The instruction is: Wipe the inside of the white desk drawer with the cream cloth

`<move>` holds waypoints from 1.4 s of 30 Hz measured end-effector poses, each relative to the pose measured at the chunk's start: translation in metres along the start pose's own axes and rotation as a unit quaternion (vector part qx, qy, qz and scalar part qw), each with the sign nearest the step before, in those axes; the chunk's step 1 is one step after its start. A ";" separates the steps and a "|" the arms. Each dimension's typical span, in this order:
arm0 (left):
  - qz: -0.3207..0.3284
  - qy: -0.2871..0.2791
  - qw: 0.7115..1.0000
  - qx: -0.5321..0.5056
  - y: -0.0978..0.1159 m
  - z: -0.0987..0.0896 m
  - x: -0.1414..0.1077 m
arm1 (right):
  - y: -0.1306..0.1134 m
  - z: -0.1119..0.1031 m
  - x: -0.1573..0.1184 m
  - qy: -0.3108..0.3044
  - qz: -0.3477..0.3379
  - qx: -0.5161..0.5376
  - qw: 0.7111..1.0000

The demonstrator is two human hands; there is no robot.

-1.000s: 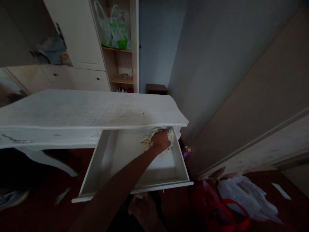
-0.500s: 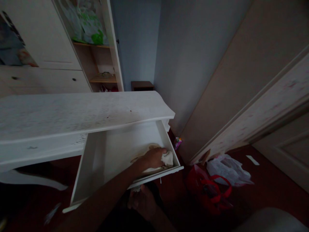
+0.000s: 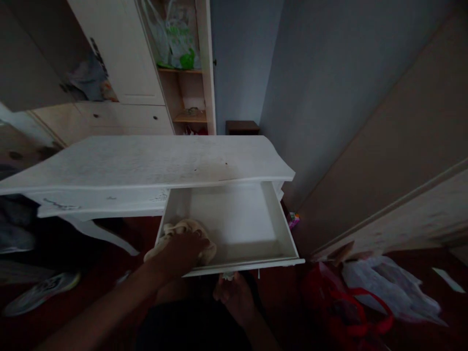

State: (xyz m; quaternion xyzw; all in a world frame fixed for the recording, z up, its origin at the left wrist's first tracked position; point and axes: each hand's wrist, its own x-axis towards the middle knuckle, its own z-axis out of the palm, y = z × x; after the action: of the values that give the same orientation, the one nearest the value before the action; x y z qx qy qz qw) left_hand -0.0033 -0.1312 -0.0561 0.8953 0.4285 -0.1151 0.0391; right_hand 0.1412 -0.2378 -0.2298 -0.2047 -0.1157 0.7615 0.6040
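Observation:
The cream cloth (image 3: 208, 251) lies bunched in the front left corner of the pulled-out white drawer (image 3: 256, 229). My left hand (image 3: 188, 246) presses down on it, with its fingers curled into the folds; the fingertips are partly hidden. Below the drawer front, my right hand (image 3: 236, 297) pinches the small white drawer knob (image 3: 228, 276) between thumb and fingers. The drawer belongs to a white dressing table (image 3: 164, 161) with dark specks and smudges on its top.
A red bag (image 3: 329, 302) and a white plastic bag (image 3: 391, 282) lie on the red floor at right. A small pink box (image 3: 293, 219) stands by the wall. Behind is a white wardrobe (image 3: 139, 73); a shoe (image 3: 42, 292) is at lower left.
My left hand has carried the cloth from the drawer's right front corner across to its left side. The view has turned left. My right hand has stayed at the knob.

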 end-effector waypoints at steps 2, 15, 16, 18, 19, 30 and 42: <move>-0.004 0.007 0.999 0.047 -0.002 -0.002 -0.009 | -0.001 0.000 -0.001 0.000 0.006 0.004 1.000; 0.003 0.169 0.972 0.165 -0.064 0.000 0.076 | -0.003 -0.001 -0.003 0.015 0.016 -0.011 1.000; -0.008 0.160 0.975 0.152 -0.066 -0.002 0.083 | -0.003 -0.001 -0.003 0.015 0.014 -0.012 1.000; -0.039 0.142 0.983 0.110 -0.068 -0.006 0.094 | -0.004 0.000 -0.003 0.018 0.010 -0.012 1.000; -0.058 0.137 0.985 0.087 -0.068 -0.007 0.099 | -0.004 0.001 -0.003 0.020 0.010 -0.013 1.000; -0.135 0.162 0.977 0.011 -0.066 -0.009 0.116 | -0.005 0.002 -0.004 0.029 0.020 -0.013 0.999; -0.213 0.172 0.960 -0.062 -0.062 -0.005 0.111 | -0.003 -0.001 -0.003 0.020 0.020 0.002 1.000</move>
State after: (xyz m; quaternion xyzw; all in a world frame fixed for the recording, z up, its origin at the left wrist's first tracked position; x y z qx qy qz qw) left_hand 0.0172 -0.0072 -0.0759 0.7855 0.6157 0.0618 -0.0049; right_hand 0.1446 -0.2400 -0.2295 -0.2207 -0.0981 0.7695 0.5913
